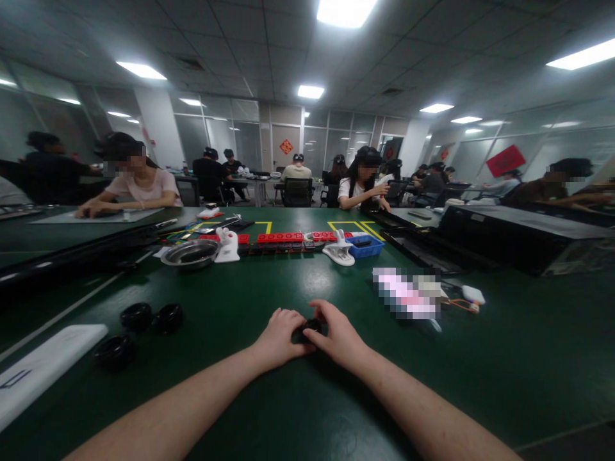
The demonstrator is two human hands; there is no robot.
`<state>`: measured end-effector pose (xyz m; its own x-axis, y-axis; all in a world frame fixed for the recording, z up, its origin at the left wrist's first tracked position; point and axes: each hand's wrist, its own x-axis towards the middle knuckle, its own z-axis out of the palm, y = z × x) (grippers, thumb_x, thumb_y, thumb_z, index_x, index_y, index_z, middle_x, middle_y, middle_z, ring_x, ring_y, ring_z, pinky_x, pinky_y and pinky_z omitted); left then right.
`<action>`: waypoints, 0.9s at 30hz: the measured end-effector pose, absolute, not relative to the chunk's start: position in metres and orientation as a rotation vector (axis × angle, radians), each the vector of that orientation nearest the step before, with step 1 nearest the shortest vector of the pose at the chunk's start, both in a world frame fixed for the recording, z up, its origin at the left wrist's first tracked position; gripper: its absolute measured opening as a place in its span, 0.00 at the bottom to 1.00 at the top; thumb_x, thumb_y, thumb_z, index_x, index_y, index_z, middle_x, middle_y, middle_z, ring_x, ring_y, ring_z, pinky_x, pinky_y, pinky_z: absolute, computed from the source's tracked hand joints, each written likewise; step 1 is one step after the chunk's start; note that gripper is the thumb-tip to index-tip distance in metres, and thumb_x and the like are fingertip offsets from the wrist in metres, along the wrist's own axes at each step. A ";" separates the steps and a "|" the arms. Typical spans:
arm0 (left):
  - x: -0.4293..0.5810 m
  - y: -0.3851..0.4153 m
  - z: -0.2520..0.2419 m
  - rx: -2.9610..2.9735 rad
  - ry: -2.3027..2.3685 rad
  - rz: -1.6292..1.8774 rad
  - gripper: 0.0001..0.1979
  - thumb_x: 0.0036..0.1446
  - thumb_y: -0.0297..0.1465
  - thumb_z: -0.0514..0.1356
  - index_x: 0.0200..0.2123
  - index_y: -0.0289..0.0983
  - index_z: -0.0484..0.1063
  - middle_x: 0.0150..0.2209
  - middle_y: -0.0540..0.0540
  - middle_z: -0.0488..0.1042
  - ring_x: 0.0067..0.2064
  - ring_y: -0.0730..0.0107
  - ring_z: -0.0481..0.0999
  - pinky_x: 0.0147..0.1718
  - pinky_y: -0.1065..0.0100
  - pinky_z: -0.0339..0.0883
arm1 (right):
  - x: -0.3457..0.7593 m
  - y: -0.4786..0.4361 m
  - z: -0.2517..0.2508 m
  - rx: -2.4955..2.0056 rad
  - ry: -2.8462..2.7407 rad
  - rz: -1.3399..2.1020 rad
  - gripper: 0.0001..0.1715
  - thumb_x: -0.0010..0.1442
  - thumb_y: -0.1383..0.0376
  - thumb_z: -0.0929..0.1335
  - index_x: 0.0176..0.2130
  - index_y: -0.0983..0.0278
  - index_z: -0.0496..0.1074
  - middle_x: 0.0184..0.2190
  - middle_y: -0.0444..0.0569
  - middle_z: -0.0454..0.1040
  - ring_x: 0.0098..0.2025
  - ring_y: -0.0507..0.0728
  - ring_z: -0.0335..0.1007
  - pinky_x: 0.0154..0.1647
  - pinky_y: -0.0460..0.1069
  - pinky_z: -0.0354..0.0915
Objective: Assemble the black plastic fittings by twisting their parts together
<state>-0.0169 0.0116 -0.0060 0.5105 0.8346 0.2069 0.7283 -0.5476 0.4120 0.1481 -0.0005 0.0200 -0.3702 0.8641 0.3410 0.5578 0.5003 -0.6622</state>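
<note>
Near the middle of the green table (216, 403), my left hand (278, 336) and my right hand (339, 333) close around a small dark round part (313, 325). Fingers from both sides touch it and hide most of its surface, so its exact kind cannot be made out. To the left lie three glossy black ring-shaped parts: a front one (114, 352), one behind it (137, 316) and another beside that (168, 317). Both my forearms reach in from the bottom edge.
Farther back stand a metal bowl (189, 255), red parts strips (283, 237), a blue bin (365, 247) and white clamp-like pieces, one at the right (339, 250). A long white piece (48, 371) lies left; a large black casing (523, 237) stands right. Several people sit beyond.
</note>
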 end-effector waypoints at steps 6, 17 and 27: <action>-0.018 0.014 -0.009 2.495 1.324 0.570 0.18 0.44 0.44 0.59 0.35 0.38 0.66 0.37 0.47 0.68 0.42 0.59 0.65 0.45 0.58 0.53 | 0.151 -0.006 0.027 -1.052 -2.140 0.696 0.33 0.44 0.76 0.64 0.51 0.63 0.56 0.44 0.50 0.66 0.47 0.56 0.61 0.50 0.53 0.56; -0.017 0.012 -0.008 2.490 1.306 0.575 0.16 0.45 0.43 0.59 0.32 0.38 0.67 0.36 0.48 0.68 0.41 0.61 0.65 0.45 0.59 0.54 | 0.150 0.000 0.018 -1.038 -2.102 0.707 0.32 0.46 0.74 0.65 0.50 0.62 0.55 0.36 0.46 0.67 0.39 0.54 0.64 0.44 0.51 0.60; -0.017 0.012 -0.007 2.494 1.313 0.563 0.14 0.45 0.42 0.60 0.31 0.39 0.67 0.35 0.49 0.68 0.41 0.61 0.66 0.44 0.59 0.55 | 0.148 -0.001 0.017 -1.155 -2.063 0.575 0.33 0.43 0.66 0.70 0.49 0.64 0.59 0.37 0.48 0.66 0.42 0.58 0.62 0.46 0.54 0.59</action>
